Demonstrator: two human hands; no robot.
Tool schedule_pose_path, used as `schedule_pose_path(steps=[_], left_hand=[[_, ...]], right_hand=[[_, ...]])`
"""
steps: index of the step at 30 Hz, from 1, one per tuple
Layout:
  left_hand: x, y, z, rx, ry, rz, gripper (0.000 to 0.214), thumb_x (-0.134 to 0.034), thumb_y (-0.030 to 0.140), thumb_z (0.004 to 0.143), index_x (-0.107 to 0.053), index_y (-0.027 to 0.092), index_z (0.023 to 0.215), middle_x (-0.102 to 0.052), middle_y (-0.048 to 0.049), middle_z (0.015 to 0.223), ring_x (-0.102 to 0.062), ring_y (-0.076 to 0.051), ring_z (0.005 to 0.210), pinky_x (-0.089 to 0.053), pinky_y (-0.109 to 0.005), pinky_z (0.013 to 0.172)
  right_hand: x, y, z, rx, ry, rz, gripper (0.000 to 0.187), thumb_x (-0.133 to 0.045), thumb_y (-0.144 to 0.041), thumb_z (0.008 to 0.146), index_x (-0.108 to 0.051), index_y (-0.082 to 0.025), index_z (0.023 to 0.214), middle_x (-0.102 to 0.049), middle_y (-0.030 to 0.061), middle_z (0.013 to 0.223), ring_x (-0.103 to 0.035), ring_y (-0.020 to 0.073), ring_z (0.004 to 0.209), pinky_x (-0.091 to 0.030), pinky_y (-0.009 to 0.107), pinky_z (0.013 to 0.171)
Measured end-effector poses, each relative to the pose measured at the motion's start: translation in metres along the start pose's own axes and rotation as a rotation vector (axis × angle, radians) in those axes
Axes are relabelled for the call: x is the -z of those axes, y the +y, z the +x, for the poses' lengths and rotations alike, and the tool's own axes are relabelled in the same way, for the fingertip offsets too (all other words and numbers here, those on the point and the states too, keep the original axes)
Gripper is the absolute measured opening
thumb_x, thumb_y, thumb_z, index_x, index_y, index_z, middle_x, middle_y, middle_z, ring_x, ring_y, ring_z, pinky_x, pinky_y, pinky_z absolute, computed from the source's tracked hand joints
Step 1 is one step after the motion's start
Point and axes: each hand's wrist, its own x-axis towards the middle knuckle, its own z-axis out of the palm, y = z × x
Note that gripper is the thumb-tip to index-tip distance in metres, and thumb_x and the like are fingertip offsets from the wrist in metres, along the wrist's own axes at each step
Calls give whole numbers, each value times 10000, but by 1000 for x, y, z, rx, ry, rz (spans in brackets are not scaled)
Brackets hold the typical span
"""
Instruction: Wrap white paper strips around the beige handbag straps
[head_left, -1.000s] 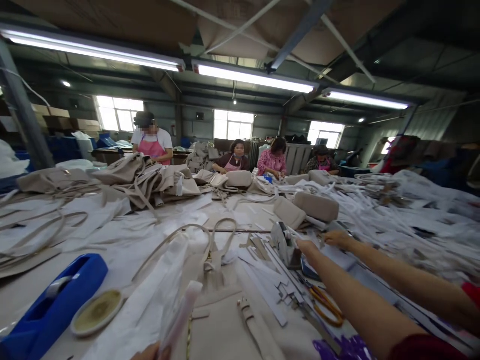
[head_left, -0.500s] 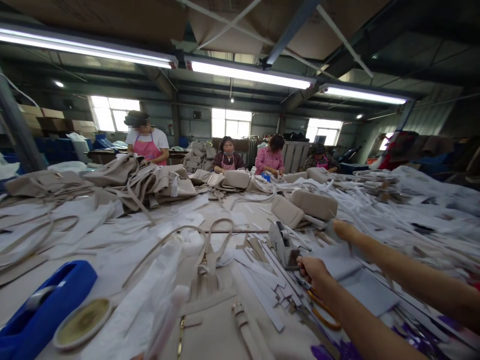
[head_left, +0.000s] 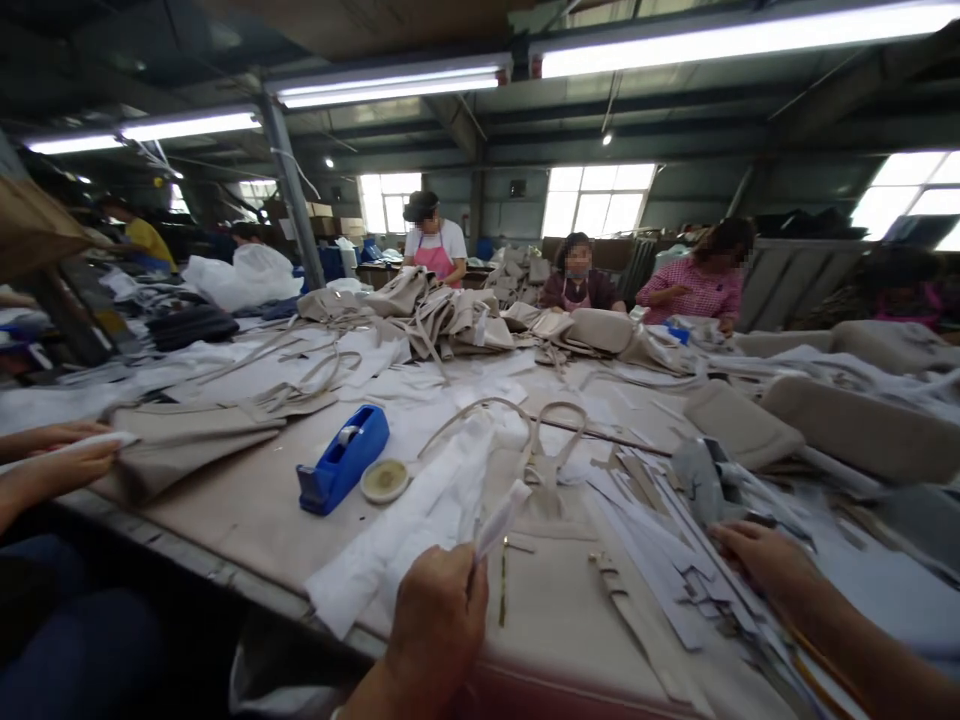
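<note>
My left hand (head_left: 442, 615) is closed around a narrow white wrapped strip (head_left: 501, 520), whose end sticks up past the fingers. Beneath lies a beige handbag (head_left: 555, 600) with a gold zip, a buckled strap and looped handles (head_left: 562, 415). At the right, my right hand (head_left: 761, 560) reaches to the near end of a grey tape dispenser (head_left: 699, 480). Its fingers are bent together there; what they pinch is too blurred to make out. White padding (head_left: 420, 520) lies left of the bag.
A blue tape dispenser (head_left: 345, 460) and a small round dish (head_left: 385, 481) stand left of the padding. A co-worker's hands (head_left: 60, 460) hold white material at the far left. Paper strips (head_left: 660, 540) lie right of the bag; beige bags (head_left: 450, 320) are heaped behind.
The view has swung left. My left hand with the white strip has come fully into view. Another arm beyond my right one has left the picture. My right hand stays by the grey dispenser.
</note>
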Motion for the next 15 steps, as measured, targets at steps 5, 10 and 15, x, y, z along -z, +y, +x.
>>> schedule_pose_path(steps=[5,10,15], left_hand=[[-1,4,-3,-117,63,11,218,-554,260,922,-610,221,715,-638,-85,607,-567,-219,563,-249,-339,560],[0,9,-8,-157,57,173,166,-559,111,853,-602,208,725,-647,-58,622,-592,-242,569,-267,-338,528],[-2,7,-14,-142,96,237,179,-571,38,809,-606,204,752,-656,-37,645,-618,-243,586,-361,-345,527]], right_hand=[[-62,-116,-115,152,-697,382,367,-689,-537,734,-686,-170,718,-636,24,596,-427,89,442,-277,239,430],[-118,-191,-189,181,-888,386,339,-647,-455,729,-597,-164,561,-589,-3,492,-424,67,378,-263,217,392],[-142,-186,-190,132,-767,279,324,-604,-421,720,-526,-186,512,-528,-33,425,-410,65,347,-250,207,374]])
